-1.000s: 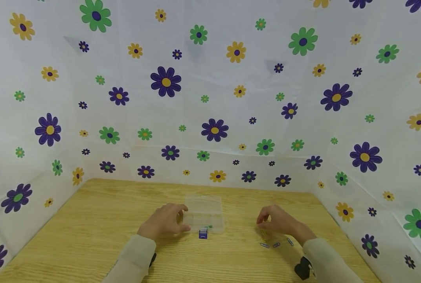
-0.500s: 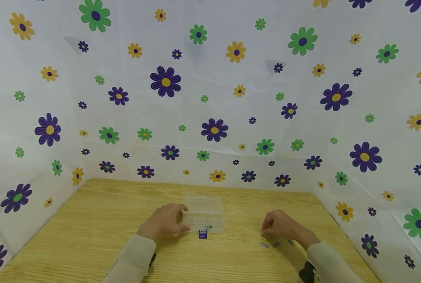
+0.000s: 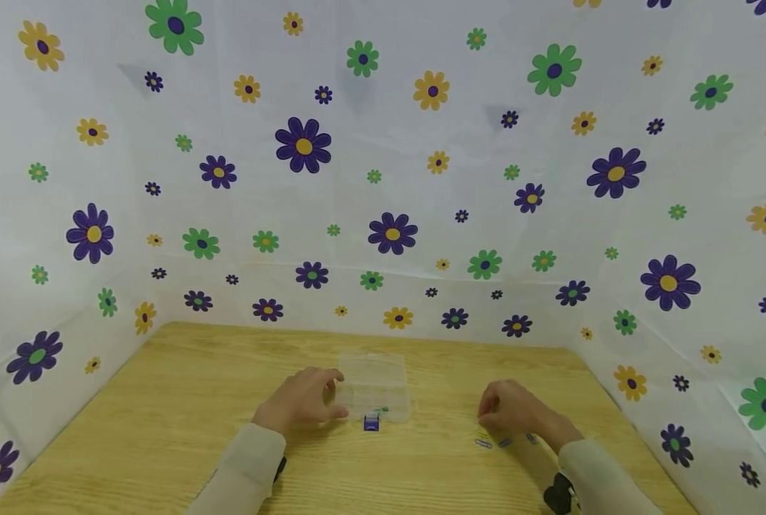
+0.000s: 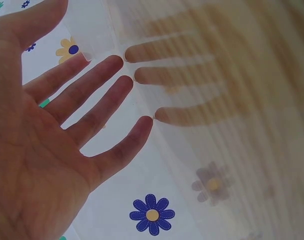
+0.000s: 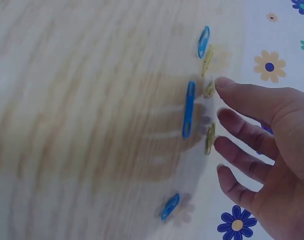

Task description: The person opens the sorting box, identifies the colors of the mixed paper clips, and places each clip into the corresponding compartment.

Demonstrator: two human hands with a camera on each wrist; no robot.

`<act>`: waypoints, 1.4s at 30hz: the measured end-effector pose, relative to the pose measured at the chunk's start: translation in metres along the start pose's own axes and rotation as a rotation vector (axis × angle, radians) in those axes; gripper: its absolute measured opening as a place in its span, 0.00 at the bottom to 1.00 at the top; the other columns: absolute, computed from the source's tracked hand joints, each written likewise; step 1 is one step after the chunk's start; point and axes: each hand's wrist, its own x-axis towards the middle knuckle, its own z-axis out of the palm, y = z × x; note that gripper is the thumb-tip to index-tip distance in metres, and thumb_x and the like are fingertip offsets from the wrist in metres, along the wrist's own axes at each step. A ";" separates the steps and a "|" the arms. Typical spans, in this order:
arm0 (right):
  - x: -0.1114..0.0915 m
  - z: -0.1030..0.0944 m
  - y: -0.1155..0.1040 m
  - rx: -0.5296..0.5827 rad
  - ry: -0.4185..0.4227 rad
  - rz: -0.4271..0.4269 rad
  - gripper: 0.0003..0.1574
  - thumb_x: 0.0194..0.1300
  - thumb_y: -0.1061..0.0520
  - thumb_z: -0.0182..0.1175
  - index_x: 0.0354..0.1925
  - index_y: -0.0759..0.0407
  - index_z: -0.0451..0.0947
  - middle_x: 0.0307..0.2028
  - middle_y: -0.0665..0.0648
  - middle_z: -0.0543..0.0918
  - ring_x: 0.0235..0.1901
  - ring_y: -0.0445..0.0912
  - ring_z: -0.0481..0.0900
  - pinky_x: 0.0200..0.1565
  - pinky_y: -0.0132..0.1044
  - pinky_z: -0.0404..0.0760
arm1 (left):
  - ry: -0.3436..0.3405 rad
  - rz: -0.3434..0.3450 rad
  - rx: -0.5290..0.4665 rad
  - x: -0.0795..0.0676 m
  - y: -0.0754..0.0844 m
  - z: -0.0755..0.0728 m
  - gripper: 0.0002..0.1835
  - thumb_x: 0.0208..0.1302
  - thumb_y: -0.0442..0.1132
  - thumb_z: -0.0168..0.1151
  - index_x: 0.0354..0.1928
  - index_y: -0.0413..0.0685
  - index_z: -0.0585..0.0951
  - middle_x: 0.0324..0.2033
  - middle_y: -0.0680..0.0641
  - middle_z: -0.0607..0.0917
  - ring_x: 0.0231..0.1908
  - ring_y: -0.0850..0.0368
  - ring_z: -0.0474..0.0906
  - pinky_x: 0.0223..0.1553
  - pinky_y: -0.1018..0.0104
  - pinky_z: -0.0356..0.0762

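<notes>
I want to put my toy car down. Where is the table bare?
The wooden table is bare between the left hand and the flowered wall. Crowded: the clear plastic compartment box, and the blue and yellow paper clips under the right hand.

Light yellow-brown wooden table [image 3: 183,400] with fine streaked grain. White plastic backdrop sheet [image 3: 421,179] printed with purple, green and yellow daisies. Clear compartmented plastic box [image 3: 375,383]. Blue paper clips [image 5: 189,109]; yellow paper clips [image 5: 210,138]. Cream sleeves [image 3: 241,472].

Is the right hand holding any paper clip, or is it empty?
Empty: the right hand hovers with relaxed fingers over paper clips lying on the table.
</notes>
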 end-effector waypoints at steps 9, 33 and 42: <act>-0.005 -0.005 -0.003 -0.028 -0.028 0.035 0.06 0.58 0.57 0.74 0.29 0.54 0.85 0.31 0.49 0.83 0.30 0.35 0.72 0.34 0.31 0.75 | -0.007 -0.018 0.016 0.000 0.001 -0.002 0.34 0.57 0.58 0.75 0.61 0.46 0.81 0.49 0.46 0.87 0.51 0.46 0.82 0.57 0.43 0.80; 0.006 0.004 -0.001 0.021 -0.022 0.006 0.05 0.62 0.64 0.71 0.33 0.57 0.84 0.32 0.49 0.83 0.31 0.35 0.73 0.35 0.29 0.76 | -0.011 -0.003 0.002 -0.002 0.002 -0.003 0.34 0.58 0.58 0.75 0.60 0.45 0.81 0.50 0.45 0.87 0.51 0.47 0.82 0.58 0.43 0.79; 0.008 0.003 0.000 0.003 -0.020 -0.056 0.04 0.63 0.63 0.71 0.33 0.57 0.85 0.33 0.51 0.84 0.31 0.35 0.76 0.34 0.30 0.78 | -0.002 -0.006 0.017 -0.003 0.004 -0.005 0.33 0.57 0.57 0.75 0.60 0.46 0.81 0.49 0.45 0.87 0.51 0.45 0.82 0.56 0.43 0.80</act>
